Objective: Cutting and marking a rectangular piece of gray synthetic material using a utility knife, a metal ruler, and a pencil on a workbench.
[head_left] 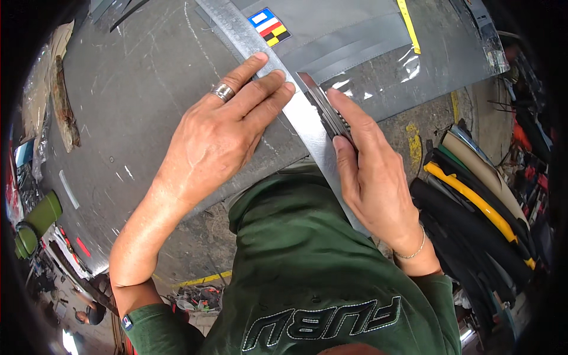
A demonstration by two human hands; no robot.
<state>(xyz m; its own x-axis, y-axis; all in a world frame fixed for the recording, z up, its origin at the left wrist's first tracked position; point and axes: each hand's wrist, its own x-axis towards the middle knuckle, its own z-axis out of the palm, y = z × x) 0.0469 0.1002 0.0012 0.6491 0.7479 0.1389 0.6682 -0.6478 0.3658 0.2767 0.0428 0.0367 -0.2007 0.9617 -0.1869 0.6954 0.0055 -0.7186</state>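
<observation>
A long metal ruler (309, 118) runs slantwise over the grey worktop, from the far middle to its front edge by my body. My left hand (213, 130) lies on it with fingers stretched out, fingertips pressing on the metal. In my right hand (377, 177) is a utility knife (324, 107), its blade pointing away from me, close along the ruler's right side. Beyond the blade lies grey sheet material (361, 52) with stitched seams and a colourful flag-like patch (270, 27). Part of the sheet's edge passes beneath the ruler.
A yellow measuring tape (409, 26) lies across the grey material. Glossy clear plastic (378, 86) sits nearer me. Rolls of material, one yellow (473, 198), lean at the right. On the left are a wooden strip (64, 106) and a green roll (38, 222) at the worktop's (130, 71) edge.
</observation>
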